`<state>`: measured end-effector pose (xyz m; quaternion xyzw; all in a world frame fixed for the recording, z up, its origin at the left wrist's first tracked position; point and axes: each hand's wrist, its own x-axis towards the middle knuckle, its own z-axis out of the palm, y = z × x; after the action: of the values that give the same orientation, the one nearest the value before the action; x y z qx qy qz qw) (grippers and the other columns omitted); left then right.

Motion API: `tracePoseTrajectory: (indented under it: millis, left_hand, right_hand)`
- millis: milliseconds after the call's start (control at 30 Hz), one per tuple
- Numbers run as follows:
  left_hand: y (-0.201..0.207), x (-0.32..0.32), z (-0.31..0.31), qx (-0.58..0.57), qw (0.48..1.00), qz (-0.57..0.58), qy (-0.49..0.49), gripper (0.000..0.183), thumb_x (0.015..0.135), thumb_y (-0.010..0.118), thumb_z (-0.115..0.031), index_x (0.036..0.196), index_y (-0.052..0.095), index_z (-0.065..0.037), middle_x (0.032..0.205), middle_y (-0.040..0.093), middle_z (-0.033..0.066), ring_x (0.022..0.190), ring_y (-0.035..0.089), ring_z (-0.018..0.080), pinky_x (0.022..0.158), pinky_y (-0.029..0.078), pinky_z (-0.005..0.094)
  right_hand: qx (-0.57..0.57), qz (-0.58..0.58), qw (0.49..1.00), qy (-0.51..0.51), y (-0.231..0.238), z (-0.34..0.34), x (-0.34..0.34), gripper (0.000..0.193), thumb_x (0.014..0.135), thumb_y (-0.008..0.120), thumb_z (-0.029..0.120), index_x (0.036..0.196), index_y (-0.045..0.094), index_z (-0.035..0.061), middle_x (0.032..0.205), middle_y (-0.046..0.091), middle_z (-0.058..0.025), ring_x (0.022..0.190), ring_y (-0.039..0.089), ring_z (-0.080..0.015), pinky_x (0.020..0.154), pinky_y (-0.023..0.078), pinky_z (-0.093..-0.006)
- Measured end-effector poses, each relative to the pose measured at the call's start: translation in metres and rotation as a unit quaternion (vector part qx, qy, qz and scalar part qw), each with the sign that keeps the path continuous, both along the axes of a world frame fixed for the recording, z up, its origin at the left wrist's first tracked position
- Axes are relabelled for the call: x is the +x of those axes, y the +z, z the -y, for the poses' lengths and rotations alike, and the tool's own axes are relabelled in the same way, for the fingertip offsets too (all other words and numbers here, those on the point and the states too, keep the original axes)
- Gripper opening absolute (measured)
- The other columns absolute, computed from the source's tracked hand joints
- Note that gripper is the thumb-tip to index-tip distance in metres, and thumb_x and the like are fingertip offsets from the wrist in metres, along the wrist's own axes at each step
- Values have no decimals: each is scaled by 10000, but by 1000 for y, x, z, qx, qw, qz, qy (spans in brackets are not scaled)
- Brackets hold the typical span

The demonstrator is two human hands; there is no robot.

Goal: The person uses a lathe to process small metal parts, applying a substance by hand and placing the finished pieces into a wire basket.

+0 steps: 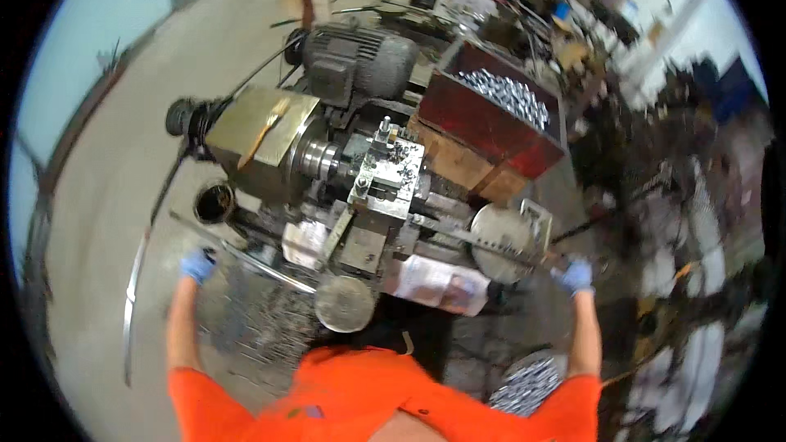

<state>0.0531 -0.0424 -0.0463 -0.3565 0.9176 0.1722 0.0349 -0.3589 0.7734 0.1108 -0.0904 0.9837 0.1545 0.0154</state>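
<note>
My left hand (198,265), in a light blue glove, is out at the left, beside a long metal rod (260,267) that slopes down toward a round grey disc (345,304). A dark patch shows at its fingers, too blurred to tell glove from object. At the right my right hand (576,276), gloved alike, is by the outer end of a flat bar with holes (483,241); its fingers are smeared, so a grip cannot be made out. Between the hands stands a small lathe with a chuck (318,157) and a chip-covered tool block (391,173).
A brush (264,133) lies on the machine's headstock (225,127); behind is a motor (360,61). A red box (483,124) holds many shiny metal parts, and more parts (526,386) are piled at lower right. Metal chips (282,327) litter the floor. A thin rod (135,282) slants at far left.
</note>
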Motion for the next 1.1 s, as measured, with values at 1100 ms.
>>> tracePoseTrajectory:
  millis: [1100]
  left_hand:
    - [36, -44, -29, 218, 649, -585, 434, 196, 807, 588, -167, 785, 583, 27, 595, 608, 112, 430, 566, 175, 385, 422, 285]
  right_hand:
    - [-84, -47, 923, -373, -88, -156, 265, 440, 589, 658, 349, 804, 646, -35, 826, 620, -260, 828, 607, -388, 750, 482, -421]
